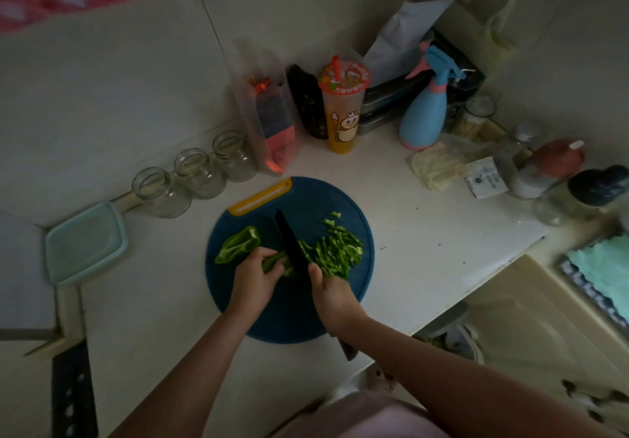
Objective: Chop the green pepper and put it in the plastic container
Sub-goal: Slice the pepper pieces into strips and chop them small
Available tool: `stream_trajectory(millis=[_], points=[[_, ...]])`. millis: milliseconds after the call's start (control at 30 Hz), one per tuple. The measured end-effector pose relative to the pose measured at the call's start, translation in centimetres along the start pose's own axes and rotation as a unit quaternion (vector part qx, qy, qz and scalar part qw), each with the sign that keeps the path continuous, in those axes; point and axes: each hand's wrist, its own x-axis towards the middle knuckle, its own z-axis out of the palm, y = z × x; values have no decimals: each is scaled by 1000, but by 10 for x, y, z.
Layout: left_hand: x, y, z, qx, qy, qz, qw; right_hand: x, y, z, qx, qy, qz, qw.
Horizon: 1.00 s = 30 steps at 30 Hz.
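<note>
Fingers (269, 254) of the left hand (253, 274) curl down over a pepper piece (276, 263) and pin it to the board (292, 315). Green shows between and just past the fingertips. The right hand (332, 293) grips the knife (291, 243) by its handle, thumb lying along the near end of the blade, and the handle's butt pokes out below the wrist. The black blade runs away from the person and stands right against the left fingertips, on the cut end of the held piece.

Right of the blade lies a heap of chopped bits (340, 250), touching the right hand's knuckles and spreading toward the board's far right edge, with a few strays beyond. Left of the left hand a pepper half (238, 243) lies open side up on the board, touching the hand or just beside it; I cannot tell which.

The board is round and dark blue with a yellow handle slot on its far side, and it sits on a white counter (425, 233). The container (85, 243), pale teal and square, sits well left of the board at the counter's corner. Three glass jars (200, 172) line the wall behind it. Farther back stand a cup (343, 111) with a straw and a blue spray bottle (425, 107).
</note>
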Motion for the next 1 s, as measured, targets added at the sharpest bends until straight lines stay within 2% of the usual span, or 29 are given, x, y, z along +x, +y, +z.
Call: stream_trajectory(millis=[167,400,767,1000], points=[[2,-2,-2,-68,1,-28,997,-12,13,-11,10,-9,15,1000],[6,0,4,-124,40,-96,987,-23,13,-7,17,-32,-20,999],[5,2,6,-127,43,-104,985,-22,11,-5,9,-45,-37,998],[4,3,6,-121,43,-104,986,-18,10,-3,18,-45,-11,999]])
